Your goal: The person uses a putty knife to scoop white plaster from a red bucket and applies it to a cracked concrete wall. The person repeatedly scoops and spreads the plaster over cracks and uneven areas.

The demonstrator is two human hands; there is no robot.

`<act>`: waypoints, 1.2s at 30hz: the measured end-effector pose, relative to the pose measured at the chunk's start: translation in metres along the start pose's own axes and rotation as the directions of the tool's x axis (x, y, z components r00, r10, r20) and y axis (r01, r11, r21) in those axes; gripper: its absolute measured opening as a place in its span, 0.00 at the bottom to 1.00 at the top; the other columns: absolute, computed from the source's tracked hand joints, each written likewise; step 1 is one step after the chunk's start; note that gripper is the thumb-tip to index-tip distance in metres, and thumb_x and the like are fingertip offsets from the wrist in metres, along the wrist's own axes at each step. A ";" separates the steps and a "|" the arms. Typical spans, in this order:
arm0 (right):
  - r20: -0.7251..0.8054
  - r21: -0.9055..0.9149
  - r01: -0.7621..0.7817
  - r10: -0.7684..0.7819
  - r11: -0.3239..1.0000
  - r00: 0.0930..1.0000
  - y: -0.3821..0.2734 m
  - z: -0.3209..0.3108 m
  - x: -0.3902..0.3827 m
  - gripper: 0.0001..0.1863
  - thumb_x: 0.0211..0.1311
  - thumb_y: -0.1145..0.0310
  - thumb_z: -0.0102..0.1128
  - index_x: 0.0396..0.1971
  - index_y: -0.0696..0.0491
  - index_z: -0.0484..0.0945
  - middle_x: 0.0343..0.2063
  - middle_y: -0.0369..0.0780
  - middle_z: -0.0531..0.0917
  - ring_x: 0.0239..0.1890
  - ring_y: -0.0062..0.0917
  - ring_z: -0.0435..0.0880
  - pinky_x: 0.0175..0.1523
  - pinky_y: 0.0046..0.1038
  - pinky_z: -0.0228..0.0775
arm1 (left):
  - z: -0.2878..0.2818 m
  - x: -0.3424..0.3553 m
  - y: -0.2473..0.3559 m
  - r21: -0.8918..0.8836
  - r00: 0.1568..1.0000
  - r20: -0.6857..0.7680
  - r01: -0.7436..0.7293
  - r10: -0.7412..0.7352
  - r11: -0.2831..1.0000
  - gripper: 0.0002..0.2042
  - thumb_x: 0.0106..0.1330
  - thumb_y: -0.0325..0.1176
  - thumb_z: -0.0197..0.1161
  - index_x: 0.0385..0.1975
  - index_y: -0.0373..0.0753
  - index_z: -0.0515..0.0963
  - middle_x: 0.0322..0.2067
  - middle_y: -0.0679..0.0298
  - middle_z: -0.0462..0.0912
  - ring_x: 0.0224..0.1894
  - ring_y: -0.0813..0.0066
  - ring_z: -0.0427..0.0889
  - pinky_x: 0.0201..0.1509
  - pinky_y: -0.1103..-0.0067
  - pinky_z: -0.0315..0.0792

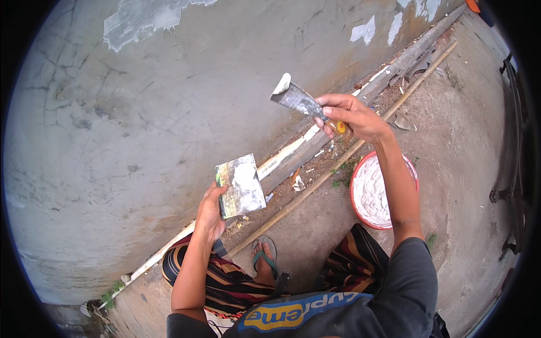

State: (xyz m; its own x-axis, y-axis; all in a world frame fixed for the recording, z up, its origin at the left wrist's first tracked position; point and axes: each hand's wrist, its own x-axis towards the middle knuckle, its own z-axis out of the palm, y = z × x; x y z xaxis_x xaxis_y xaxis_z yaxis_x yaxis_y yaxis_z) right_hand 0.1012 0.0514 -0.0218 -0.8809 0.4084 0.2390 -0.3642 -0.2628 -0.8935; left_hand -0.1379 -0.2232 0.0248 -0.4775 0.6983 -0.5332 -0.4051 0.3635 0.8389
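Note:
My right hand is closed round the handle of a putty knife, raised in front of the wall. White paste clings to one corner of its broad metal blade. In my left hand is a flat rectangular board, gripped by its left edge. A thick white smear of paste covers part of the board's stained face. The knife and the board are apart. Below my right forearm stands a red-rimmed bucket of white paste, partly hidden by that arm.
A cracked grey wall with white patches rises ahead. Along its foot run a white pipe and a long bamboo pole, with debris scattered between. Dark metal furniture stands at the far right. My sandalled foot is near the pole.

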 end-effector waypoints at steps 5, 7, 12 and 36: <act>-0.593 -0.065 0.394 -0.353 0.917 0.724 -0.042 -0.001 -0.008 0.23 0.68 0.68 0.57 0.61 0.56 0.70 0.38 0.40 0.82 0.34 0.16 0.80 0.33 0.18 0.75 | 0.004 -0.028 0.019 -0.120 0.991 0.103 -0.075 0.087 0.990 0.21 0.71 0.33 0.47 0.63 0.36 0.62 0.55 0.58 0.75 0.54 0.68 0.79 0.58 0.69 0.75; -0.690 -0.244 0.379 -0.435 0.893 0.579 -0.037 0.002 0.001 0.23 0.68 0.67 0.58 0.61 0.56 0.71 0.38 0.40 0.81 0.32 0.15 0.79 0.29 0.17 0.74 | 0.002 -0.040 0.025 -0.123 0.985 0.121 -0.105 0.120 0.987 0.22 0.71 0.33 0.47 0.63 0.36 0.61 0.55 0.59 0.75 0.54 0.69 0.79 0.58 0.69 0.75; -0.871 -0.206 0.204 -0.275 0.957 0.407 0.026 0.028 0.042 0.20 0.70 0.68 0.54 0.60 0.53 0.73 0.35 0.38 0.81 0.26 0.14 0.77 0.22 0.17 0.68 | 0.005 -0.048 0.033 -0.258 0.961 0.133 -0.204 0.244 0.944 0.21 0.72 0.34 0.45 0.64 0.38 0.61 0.55 0.60 0.75 0.53 0.70 0.80 0.55 0.71 0.78; -0.717 -0.626 0.034 -0.592 0.779 0.367 0.156 0.155 0.109 0.23 0.67 0.78 0.51 0.62 0.59 0.70 0.30 0.38 0.71 0.27 0.18 0.68 0.33 0.22 0.64 | -0.025 -0.050 0.048 -0.661 0.941 0.315 0.124 0.123 0.740 0.20 0.75 0.38 0.39 0.59 0.33 0.68 0.55 0.49 0.77 0.57 0.53 0.78 0.56 0.52 0.75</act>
State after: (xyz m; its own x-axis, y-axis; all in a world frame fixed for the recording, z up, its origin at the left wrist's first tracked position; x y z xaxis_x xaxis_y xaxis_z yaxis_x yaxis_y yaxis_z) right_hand -0.0980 -0.0808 -0.0759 0.1089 0.9327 0.3438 -0.1243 0.3559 -0.9262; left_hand -0.1530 -0.2561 0.0891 -0.2538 0.8962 -0.3639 -0.8744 -0.0517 0.4825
